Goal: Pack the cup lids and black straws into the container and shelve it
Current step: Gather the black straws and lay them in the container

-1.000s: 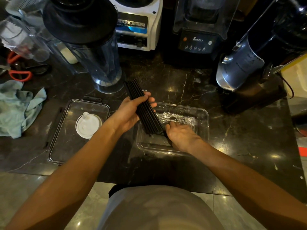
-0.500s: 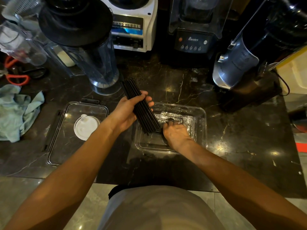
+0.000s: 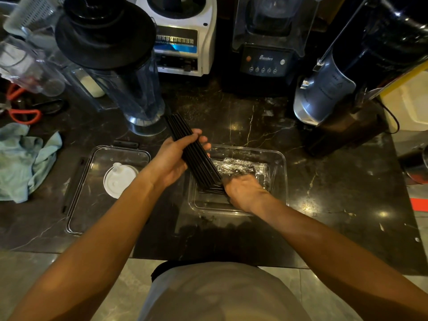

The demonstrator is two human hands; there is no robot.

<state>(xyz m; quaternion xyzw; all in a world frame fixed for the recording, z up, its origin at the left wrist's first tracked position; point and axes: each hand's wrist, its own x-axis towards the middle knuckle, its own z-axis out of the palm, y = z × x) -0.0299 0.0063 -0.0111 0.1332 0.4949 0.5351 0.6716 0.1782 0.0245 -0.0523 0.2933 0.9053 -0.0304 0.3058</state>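
Left grip (image 3: 172, 164) clasps black straws (image 3: 194, 156); right grip (image 3: 245, 192) unclear, inside container (image 3: 281, 181); dark marble counter (image 3: 254, 126).

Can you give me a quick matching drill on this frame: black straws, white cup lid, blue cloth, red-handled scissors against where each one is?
Things:
1. black straws
2. white cup lid
3. blue cloth
4. red-handled scissors

Places:
A. far left counter, behind the cloth
B. lying on the clear container lid
C. gripped by the left hand, lower end in the clear container
D. crumpled at the left counter edge

Pairs: 1-C, 2-B, 3-D, 4-A
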